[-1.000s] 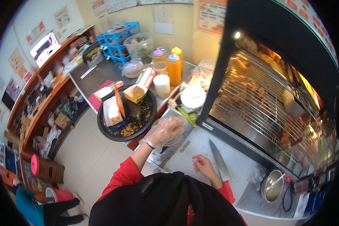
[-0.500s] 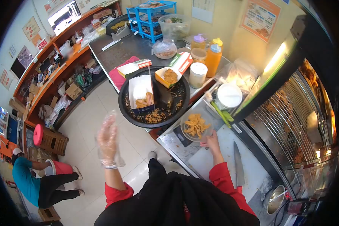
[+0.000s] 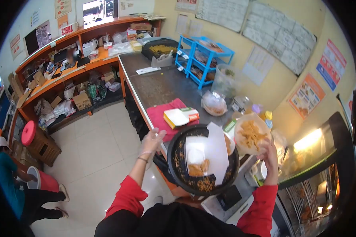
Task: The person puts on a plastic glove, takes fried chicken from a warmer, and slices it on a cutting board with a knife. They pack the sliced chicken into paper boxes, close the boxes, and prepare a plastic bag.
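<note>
The right hand [image 3: 269, 156] grips a translucent bowl [image 3: 241, 143] of golden fried strips [image 3: 251, 134] beside an open takeaway box [image 3: 217, 154] in a round black tray [image 3: 171, 166], while the gloved left hand [image 3: 151, 142] hovers empty, fingers extended, near a pink cloth [image 3: 159, 111].

Bright, glowing lamp [image 3: 308, 139], fisheye distortion, black corners
</note>
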`<action>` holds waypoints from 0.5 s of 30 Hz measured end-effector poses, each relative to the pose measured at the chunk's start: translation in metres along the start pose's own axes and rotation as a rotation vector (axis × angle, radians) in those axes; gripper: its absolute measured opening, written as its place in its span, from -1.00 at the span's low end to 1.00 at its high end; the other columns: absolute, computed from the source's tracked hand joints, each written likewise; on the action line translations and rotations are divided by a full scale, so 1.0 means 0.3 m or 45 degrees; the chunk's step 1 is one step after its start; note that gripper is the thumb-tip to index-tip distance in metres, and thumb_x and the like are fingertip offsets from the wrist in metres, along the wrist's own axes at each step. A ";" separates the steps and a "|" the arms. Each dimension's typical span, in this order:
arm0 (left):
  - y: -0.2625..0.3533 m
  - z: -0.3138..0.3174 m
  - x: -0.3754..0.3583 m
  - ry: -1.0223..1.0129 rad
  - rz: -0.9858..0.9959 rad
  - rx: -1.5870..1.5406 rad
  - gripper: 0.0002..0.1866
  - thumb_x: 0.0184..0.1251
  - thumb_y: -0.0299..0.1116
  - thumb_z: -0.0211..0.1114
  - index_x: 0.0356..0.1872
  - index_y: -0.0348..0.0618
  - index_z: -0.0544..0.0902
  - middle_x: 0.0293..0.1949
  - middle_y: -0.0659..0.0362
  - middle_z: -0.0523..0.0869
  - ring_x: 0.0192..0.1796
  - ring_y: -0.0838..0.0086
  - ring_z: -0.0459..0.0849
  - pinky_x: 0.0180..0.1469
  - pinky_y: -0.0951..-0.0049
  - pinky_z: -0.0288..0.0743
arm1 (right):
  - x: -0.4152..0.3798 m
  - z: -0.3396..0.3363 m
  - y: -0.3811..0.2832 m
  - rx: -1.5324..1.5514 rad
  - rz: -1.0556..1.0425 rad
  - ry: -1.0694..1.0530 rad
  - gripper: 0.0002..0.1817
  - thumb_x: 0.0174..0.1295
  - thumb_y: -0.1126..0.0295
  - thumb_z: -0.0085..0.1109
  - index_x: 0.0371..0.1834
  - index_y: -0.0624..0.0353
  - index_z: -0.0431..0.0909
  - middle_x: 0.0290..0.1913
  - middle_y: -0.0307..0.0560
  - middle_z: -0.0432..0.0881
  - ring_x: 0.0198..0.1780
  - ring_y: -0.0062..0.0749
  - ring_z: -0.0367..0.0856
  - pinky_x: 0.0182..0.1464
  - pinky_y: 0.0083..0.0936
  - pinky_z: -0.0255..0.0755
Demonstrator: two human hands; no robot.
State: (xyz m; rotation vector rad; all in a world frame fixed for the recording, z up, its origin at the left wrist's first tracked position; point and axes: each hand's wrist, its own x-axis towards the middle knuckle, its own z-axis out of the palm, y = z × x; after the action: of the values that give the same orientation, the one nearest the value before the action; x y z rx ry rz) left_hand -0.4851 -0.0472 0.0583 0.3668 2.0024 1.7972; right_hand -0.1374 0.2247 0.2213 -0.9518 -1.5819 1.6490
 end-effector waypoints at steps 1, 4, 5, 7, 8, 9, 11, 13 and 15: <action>0.079 0.021 0.030 -0.102 -0.086 0.139 -0.45 0.10 0.08 0.18 -0.16 -0.27 0.49 -0.45 0.15 0.58 -0.55 0.51 0.53 -0.54 0.53 0.36 | 0.088 0.073 -0.024 -0.014 -0.032 -0.073 -0.52 0.08 0.44 -0.13 0.14 0.23 0.20 -0.19 0.04 0.51 -0.52 -0.34 0.59 -0.61 -0.53 0.55; 0.135 0.090 0.182 -0.354 -0.287 0.334 -0.45 0.12 0.17 0.09 -0.46 -0.26 0.53 -0.65 0.17 0.51 -0.65 0.49 0.47 -0.59 0.50 0.33 | 0.359 0.276 -0.033 -0.198 -0.028 -0.324 -0.54 0.11 0.42 -0.11 0.15 0.15 0.21 -0.24 0.00 0.49 -0.56 -0.36 0.58 -0.56 -0.49 0.56; 0.065 0.126 0.261 -0.352 -0.297 0.375 -0.52 0.14 0.06 0.07 -0.53 -0.26 0.56 -0.62 0.14 0.56 -0.62 0.46 0.52 -0.53 0.52 0.37 | 0.418 0.357 -0.038 -0.271 -0.005 -0.389 -0.53 0.12 0.42 -0.11 0.16 0.12 0.20 -0.25 0.00 0.49 -0.57 -0.35 0.57 -0.56 -0.48 0.56; -0.093 0.202 0.405 -0.279 -0.175 0.629 -0.58 0.11 -0.06 0.04 -0.55 -0.28 0.58 -0.57 0.07 0.62 -0.51 0.35 0.62 -0.44 0.44 0.44 | 0.529 0.508 -0.008 -0.420 0.074 -0.496 -0.51 0.11 0.43 -0.09 0.18 0.07 0.18 -0.26 0.00 0.48 -0.58 -0.33 0.57 -0.55 -0.46 0.56; -0.131 0.218 0.435 -0.267 -0.146 0.630 -0.59 0.11 -0.10 0.03 -0.56 -0.29 0.59 -0.57 0.04 0.63 -0.47 0.31 0.65 -0.41 0.39 0.46 | 0.588 0.571 0.026 -0.493 0.127 -0.535 -0.49 0.09 0.45 -0.08 0.18 0.06 0.17 -0.27 0.01 0.48 -0.58 -0.31 0.57 -0.55 -0.45 0.57; -0.126 0.222 0.432 -0.187 -0.032 0.700 -0.60 0.11 -0.11 0.01 -0.54 -0.30 0.59 -0.57 0.02 0.63 -0.46 0.29 0.65 -0.39 0.36 0.47 | 0.637 0.630 0.066 -0.548 0.157 -0.552 -0.50 0.10 0.45 -0.06 0.18 0.04 0.17 -0.30 0.00 0.47 -0.60 -0.34 0.56 -0.56 -0.45 0.56; -0.100 0.237 0.400 -0.028 0.184 0.846 -0.61 0.11 -0.15 -0.02 -0.51 -0.33 0.58 -0.56 -0.02 0.63 -0.44 0.24 0.66 -0.34 0.31 0.48 | 0.709 0.727 0.144 -0.677 0.157 -0.593 -0.49 0.08 0.44 -0.01 0.17 0.04 0.18 -0.34 -0.01 0.47 -0.63 -0.36 0.54 -0.59 -0.46 0.54; -0.124 0.253 0.418 -0.126 0.057 0.586 -0.60 0.09 -0.17 -0.03 -0.39 -0.36 0.58 -0.36 -0.19 0.58 -0.24 0.04 0.58 -0.13 0.16 0.40 | 0.752 0.806 0.204 -0.829 0.090 -0.650 -0.46 0.04 0.43 0.06 0.15 0.05 0.19 -0.36 -0.01 0.48 -0.64 -0.36 0.54 -0.63 -0.49 0.51; -0.066 0.237 0.386 -0.145 0.085 0.526 -0.58 0.08 -0.17 -0.04 -0.35 -0.40 0.58 -0.27 -0.29 0.55 -0.14 -0.08 0.54 -0.03 0.08 0.36 | 0.720 0.884 0.180 -1.103 -0.110 -0.727 -0.42 -0.02 0.38 0.13 0.13 0.10 0.21 -0.34 0.03 0.49 -0.56 -0.27 0.57 -0.54 -0.43 0.51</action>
State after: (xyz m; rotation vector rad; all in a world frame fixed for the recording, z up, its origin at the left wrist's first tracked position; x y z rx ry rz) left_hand -0.5511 0.0664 0.0181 0.6507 2.2942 1.3531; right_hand -0.4748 0.2667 0.1556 -0.8004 -2.8011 1.2033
